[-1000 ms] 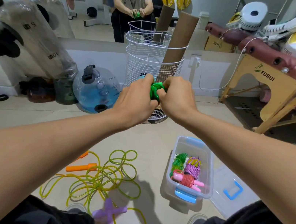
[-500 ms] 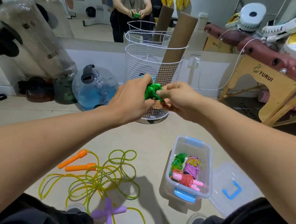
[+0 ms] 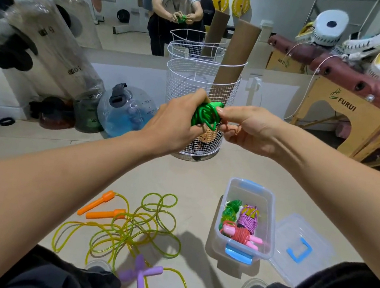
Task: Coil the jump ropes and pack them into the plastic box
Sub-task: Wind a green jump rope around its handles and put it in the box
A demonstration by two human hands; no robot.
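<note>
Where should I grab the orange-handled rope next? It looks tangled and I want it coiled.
Take the two orange handles, lying side by side at the tangle's left edge, clear of the yellow loops. Come from above, closing your grip across both.

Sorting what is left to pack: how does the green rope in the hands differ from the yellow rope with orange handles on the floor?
The green rope is bunched tight and held up by the left hand and right hand; the yellow rope sprawls in loose loops on the floor, untouched, its orange handles lying free. Neither is in the plastic box.
</note>
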